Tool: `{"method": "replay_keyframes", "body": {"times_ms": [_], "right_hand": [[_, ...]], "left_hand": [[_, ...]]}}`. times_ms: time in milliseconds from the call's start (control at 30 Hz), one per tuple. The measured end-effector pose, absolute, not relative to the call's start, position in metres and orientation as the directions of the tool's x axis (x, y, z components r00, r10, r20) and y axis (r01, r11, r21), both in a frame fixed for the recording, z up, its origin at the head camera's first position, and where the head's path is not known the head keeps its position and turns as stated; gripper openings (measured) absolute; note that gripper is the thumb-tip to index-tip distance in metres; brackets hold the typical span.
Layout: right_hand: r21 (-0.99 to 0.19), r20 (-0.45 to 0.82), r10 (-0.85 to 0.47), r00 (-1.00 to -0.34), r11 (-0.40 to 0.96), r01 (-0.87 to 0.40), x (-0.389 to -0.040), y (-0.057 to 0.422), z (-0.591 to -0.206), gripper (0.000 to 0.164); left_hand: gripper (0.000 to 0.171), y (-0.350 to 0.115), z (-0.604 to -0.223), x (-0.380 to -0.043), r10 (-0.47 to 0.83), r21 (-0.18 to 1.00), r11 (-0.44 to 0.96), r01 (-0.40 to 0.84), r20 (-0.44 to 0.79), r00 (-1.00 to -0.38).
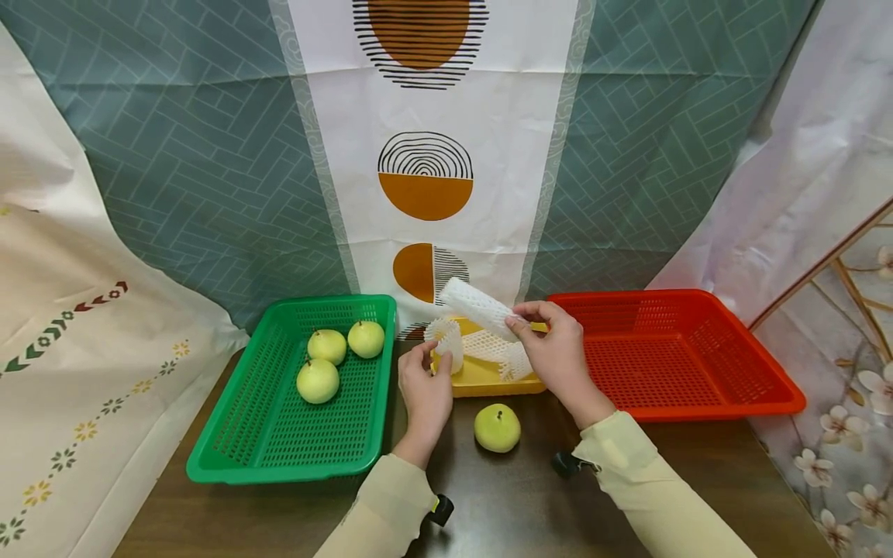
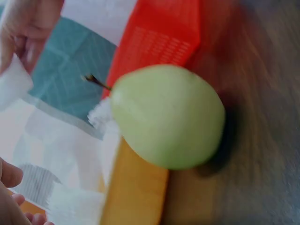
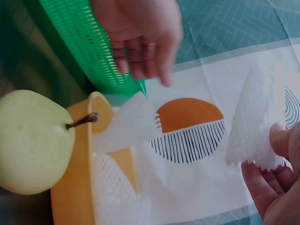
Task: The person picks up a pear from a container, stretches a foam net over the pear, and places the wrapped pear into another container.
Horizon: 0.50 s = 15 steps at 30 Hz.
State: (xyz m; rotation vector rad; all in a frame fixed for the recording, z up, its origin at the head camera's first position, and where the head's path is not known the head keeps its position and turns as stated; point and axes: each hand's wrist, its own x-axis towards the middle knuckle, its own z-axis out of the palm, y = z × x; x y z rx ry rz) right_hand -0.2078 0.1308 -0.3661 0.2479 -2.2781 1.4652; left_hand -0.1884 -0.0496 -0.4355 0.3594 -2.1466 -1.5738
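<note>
My right hand [image 1: 561,353] pinches one end of a white foam fruit net [image 1: 477,306], lifted above the small yellow basket [image 1: 488,389]. More white foam nets [image 1: 488,346] lie in that basket. Beside its left end is my left hand [image 1: 427,391], fingers loosely extended near another foam net [image 1: 448,341] that stands up there; the right wrist view shows a gap between that hand and the net [image 3: 131,122]. A yellow-green pear [image 1: 498,428] with its stem up sits on the table just in front of the yellow basket, between my forearms.
At the left stands a green basket [image 1: 387,387] with three pears [image 1: 318,380] towards its back. A red basket [image 1: 698,411] is on the right, close to my right forearm. Patterned cloth [image 1: 432,271] hangs right behind the brown table [image 1: 516,511].
</note>
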Motion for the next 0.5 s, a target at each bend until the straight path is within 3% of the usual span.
{"method": "replay_keyframes", "body": {"times_ms": [233,500], "right_hand": [[-0.857,0.41,0.067,-0.91,0.371,-0.358,-0.198,0.125,-0.373,0.027],[-0.889,0.376,0.045,-0.926,0.3,-0.346,-0.187,0.117,-0.384,0.027]], "left_hand": [[0.019,-0.043,-0.414,-0.175,-0.321,0.948,0.235,0.214,0.284,-0.903],[0.032,-0.038,-0.384,-0.16,-0.072,0.969,0.139,0.206,0.217,-0.973]]}}
